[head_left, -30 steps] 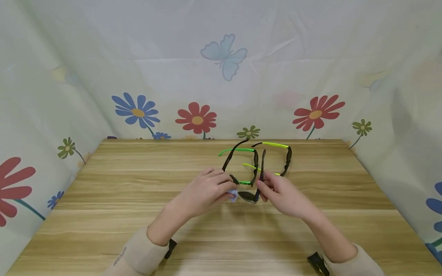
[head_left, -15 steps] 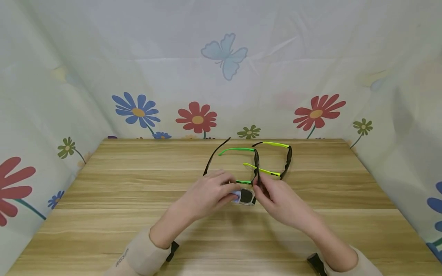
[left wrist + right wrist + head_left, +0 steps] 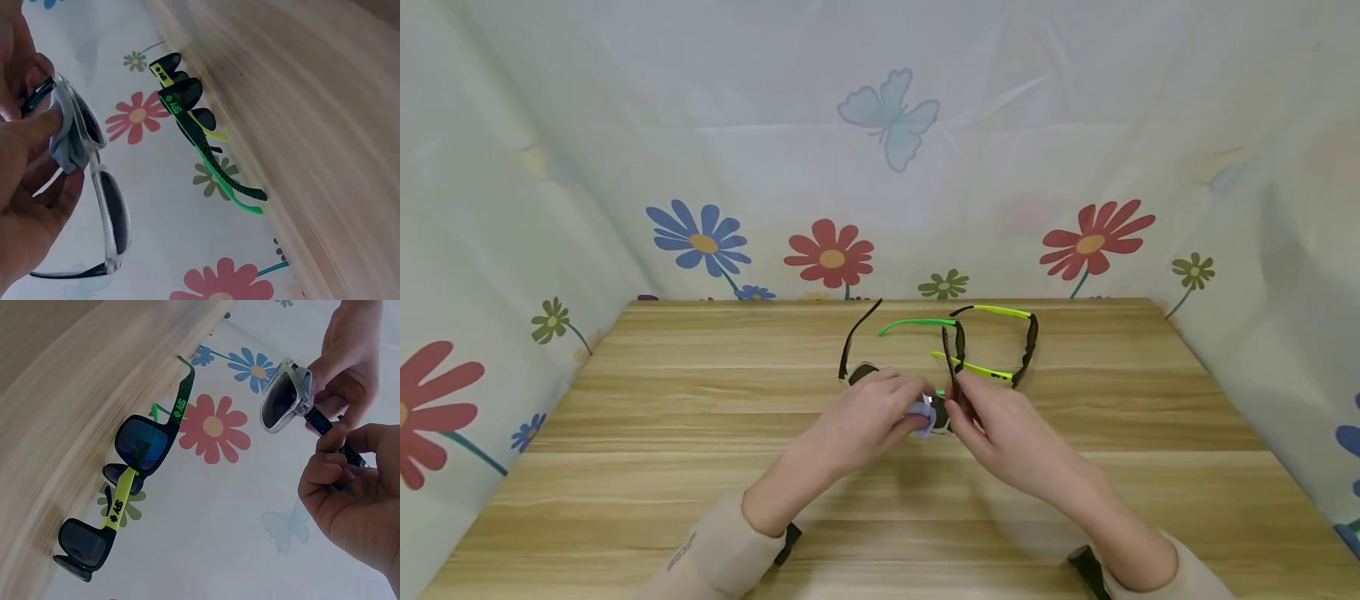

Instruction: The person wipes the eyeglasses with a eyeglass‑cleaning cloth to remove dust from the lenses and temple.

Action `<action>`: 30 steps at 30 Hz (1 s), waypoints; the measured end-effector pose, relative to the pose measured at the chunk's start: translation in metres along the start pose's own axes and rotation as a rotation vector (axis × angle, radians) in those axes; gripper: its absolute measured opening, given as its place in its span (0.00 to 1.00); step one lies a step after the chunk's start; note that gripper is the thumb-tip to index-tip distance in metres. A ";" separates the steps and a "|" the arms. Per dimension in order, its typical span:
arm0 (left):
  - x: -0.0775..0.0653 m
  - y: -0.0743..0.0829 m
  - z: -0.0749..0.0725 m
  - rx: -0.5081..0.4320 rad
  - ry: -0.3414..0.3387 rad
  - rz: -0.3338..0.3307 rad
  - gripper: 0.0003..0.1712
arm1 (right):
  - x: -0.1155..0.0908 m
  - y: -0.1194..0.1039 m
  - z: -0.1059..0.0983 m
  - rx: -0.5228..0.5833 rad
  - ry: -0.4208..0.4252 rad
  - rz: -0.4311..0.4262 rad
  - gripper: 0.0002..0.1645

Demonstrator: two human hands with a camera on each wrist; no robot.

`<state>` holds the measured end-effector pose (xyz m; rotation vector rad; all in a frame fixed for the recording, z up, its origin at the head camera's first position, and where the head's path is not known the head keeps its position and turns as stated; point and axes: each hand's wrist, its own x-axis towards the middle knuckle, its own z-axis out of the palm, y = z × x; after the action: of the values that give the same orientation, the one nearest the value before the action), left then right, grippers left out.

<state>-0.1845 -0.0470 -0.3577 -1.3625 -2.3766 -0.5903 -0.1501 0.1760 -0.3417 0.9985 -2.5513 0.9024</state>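
Sunglasses with a clear frame, dark lenses and dark temples (image 3: 112,219) are held up above the table between both hands. My left hand (image 3: 868,421) pinches a small pale-blue cloth (image 3: 67,140) against one lens, with the thumb on one side and fingers on the other. The right hand (image 3: 1011,425) grips the dark temple (image 3: 320,422) on the right side of these sunglasses. Their other temple (image 3: 852,342) sticks out unfolded beyond the left hand. In the head view, the left hand hides much of the frame.
Black sunglasses with green temples (image 3: 145,444) stand on the wooden table (image 3: 700,367) just behind the hands. Black sunglasses with yellow temples (image 3: 1030,342) sit to their right. A white curtain printed with flowers (image 3: 760,150) encloses the table's back and sides.
The held sunglasses have turned and tilted, and their free temple has swung left. My left hand has shifted slightly right with the cloth on the lens. The right hand keeps its grip.
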 end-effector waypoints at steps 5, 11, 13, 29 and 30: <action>0.004 0.003 0.002 -0.065 0.049 0.008 0.08 | 0.003 -0.002 -0.001 -0.011 -0.012 -0.010 0.06; 0.008 0.006 0.001 0.019 0.043 0.013 0.06 | 0.004 -0.002 -0.002 -0.031 -0.055 0.005 0.05; 0.010 0.007 0.000 0.061 0.030 0.004 0.06 | 0.004 -0.002 -0.002 -0.039 -0.066 0.014 0.05; 0.011 0.004 -0.009 0.202 -0.072 -0.080 0.05 | 0.008 -0.001 -0.005 -0.081 -0.087 0.042 0.04; 0.011 0.004 -0.009 0.195 -0.070 -0.079 0.06 | 0.008 -0.001 -0.005 -0.078 -0.088 0.040 0.04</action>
<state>-0.1856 -0.0416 -0.3441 -1.2295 -2.4788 -0.3251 -0.1552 0.1747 -0.3338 0.9890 -2.6658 0.7791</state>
